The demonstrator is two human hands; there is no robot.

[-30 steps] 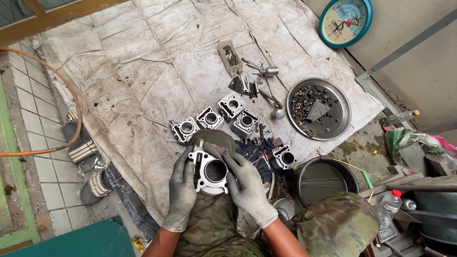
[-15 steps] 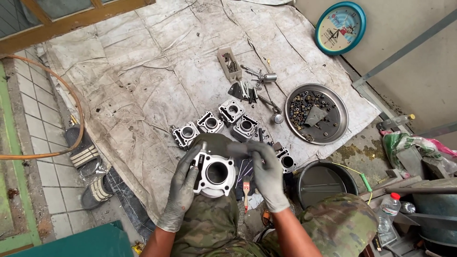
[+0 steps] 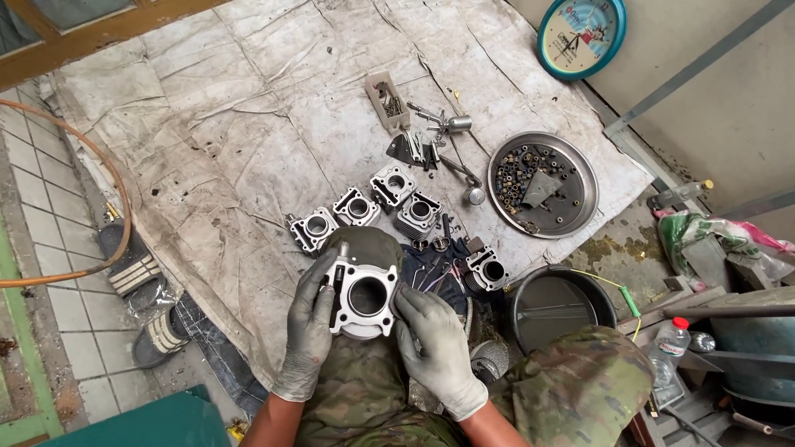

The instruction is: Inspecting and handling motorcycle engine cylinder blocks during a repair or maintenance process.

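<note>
At the far left, about nine o'clock, an orange hose (image 3: 116,207) curves over the tiled floor, with a striped sandal (image 3: 132,266) just below it at the edge of the grey tarp (image 3: 248,124). The left hand (image 3: 308,335), in a grey glove, is curled around the left side of an engine cylinder (image 3: 363,296), fingers closed on its fins. The cylinder sits low in the middle of the view, around six o'clock, held above the person's lap with its round bore facing up. The right hand (image 3: 437,348), also gloved, grips the cylinder's right side, fingers bent against the edge. Just beyond, toward twelve o'clock, four smaller cylinders (image 3: 358,207) lie in a row on the tarp. Further right, at about two o'clock, a round metal tray (image 3: 580,165) holds small parts, and a dark bucket (image 3: 563,310) stands at four o'clock. A round clock (image 3: 580,35) lies at one o'clock.
</note>
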